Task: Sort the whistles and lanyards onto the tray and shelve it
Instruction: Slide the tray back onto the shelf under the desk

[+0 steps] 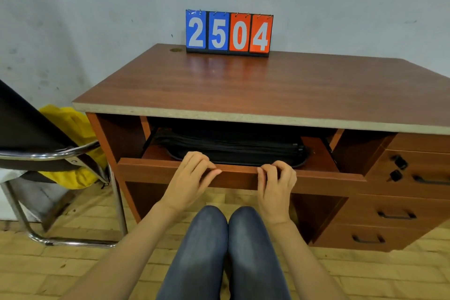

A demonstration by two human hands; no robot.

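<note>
A pull-out shelf (151, 173) under the wooden desk (243, 85) stands partly drawn out. On it lies a black tray (233, 148) with dark ribbed contents, mostly hidden in the shadow under the desktop. My left hand (192, 178) rests on the shelf's front edge with its fingers curled over the top. My right hand (276, 181) grips the same edge a little to the right, fingers bent over it. No whistle or lanyard can be told apart in the dark tray.
A flip scoreboard (229, 31) reading 2504 stands at the desk's back edge. Drawers (394, 214) with black handles and keys fill the desk's right side. A metal-framed black chair (36, 153) with yellow cloth (75, 134) behind it stands at left. My knees (229, 238) are below the shelf.
</note>
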